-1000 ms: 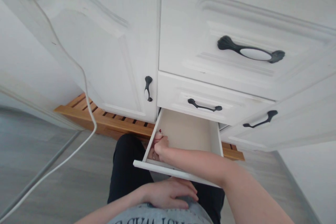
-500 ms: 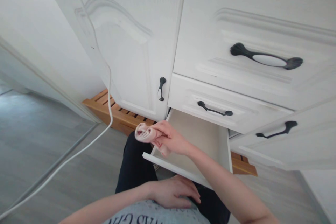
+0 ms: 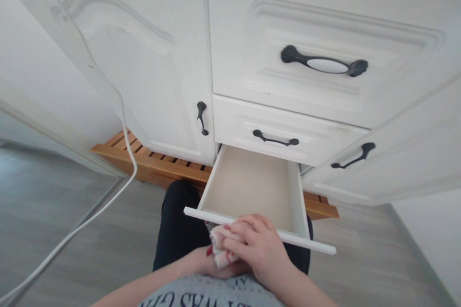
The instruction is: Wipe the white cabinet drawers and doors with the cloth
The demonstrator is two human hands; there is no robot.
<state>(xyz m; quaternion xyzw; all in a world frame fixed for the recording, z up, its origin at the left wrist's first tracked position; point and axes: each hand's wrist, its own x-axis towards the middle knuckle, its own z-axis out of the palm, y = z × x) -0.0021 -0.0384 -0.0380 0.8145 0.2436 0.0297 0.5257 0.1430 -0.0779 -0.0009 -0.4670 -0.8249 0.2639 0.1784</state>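
A crumpled pale pink-and-white cloth (image 3: 224, 245) with red marks is bunched between my hands, in front of my shirt. My right hand (image 3: 257, 244) is closed over it from above, fingers wrapped round its far side. Under the cloth lies my left hand (image 3: 212, 265), low against my belly. Its fingers are hidden by the cloth and my right hand. Just beyond my hands, a white drawer (image 3: 248, 187) is pulled out over my knees, its bare pale bottom showing. My right hand overlaps the drawer's front edge in the view.
Above the drawer is a closed drawer front with a black handle (image 3: 275, 139), and a larger one above that. A cabinet door (image 3: 144, 81) stands to the left. A slatted wooden rack (image 3: 154, 163) runs under the cabinet. A white cable (image 3: 124, 153) hangs down the left side.
My right hand has brought the cloth back from over the drawer's left side to my lap, onto my left hand. My view has shifted slightly right.
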